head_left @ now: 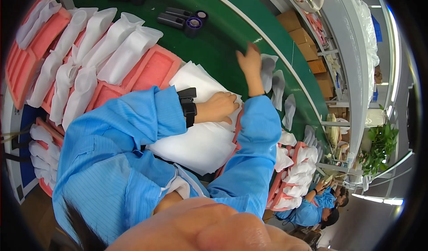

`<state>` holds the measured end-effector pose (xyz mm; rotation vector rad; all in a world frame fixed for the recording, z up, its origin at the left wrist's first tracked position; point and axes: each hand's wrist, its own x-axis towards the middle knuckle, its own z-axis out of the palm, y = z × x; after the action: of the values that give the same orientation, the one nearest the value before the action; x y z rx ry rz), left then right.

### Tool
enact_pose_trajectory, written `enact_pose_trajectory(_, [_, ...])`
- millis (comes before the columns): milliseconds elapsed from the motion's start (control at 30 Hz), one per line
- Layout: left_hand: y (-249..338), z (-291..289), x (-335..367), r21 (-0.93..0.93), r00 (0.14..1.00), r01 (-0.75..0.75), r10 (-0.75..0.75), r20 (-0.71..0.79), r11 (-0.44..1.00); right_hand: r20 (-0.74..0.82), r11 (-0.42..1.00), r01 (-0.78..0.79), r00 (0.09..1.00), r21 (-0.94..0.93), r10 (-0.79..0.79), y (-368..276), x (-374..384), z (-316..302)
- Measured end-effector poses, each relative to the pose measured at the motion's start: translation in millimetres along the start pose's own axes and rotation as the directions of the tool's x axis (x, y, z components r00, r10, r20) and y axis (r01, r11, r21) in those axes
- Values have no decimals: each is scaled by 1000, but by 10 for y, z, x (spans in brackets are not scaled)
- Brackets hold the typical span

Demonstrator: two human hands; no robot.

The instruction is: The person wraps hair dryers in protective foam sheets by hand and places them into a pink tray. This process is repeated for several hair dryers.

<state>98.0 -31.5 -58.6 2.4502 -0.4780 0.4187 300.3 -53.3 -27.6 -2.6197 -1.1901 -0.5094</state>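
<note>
My left hand [219, 107], with a black band and device on its wrist, rests on a stack of thin white foam sheets [196, 146]. Its fingers are slightly bent and the thumb stands apart, with nothing visible in its grasp. Stretched out over the green belt, my right hand [250, 64] is partly smeared by motion. Its thumb and fingers look apart, and I see nothing held. Close beside it lie several items in translucent white sleeves [277, 89]. Farther up the belt are dark dryer-like devices [183, 20] with round, purple-rimmed heads.
Pink compartment trays [149, 68] at the left carry several white-wrapped items [127, 54]. More loaded trays [292, 177] stand at the right. A pale rail [249, 21] runs along the green belt [214, 50]. Beyond are cardboard boxes [305, 45] on shelving; co-workers in blue [307, 213] sit at lower right.
</note>
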Motion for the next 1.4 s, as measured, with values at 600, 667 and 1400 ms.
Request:
enact_pose_trajectory(600, [2,6,40,-173,994,110,-109,13,979,-4,590,-98,986,801,169,-732,39,-582])
enact_pose_trajectory(667, [-35,-44,62,-288,981,196,-189,51,937,-165,585,30,970,811,178,-572,-235,-1008])
enact_pose_trajectory(1400, [-27,-1207,121,-851,906,159,-417,-76,500,-313,531,262,950,806,6,-436,-1109,-1702])
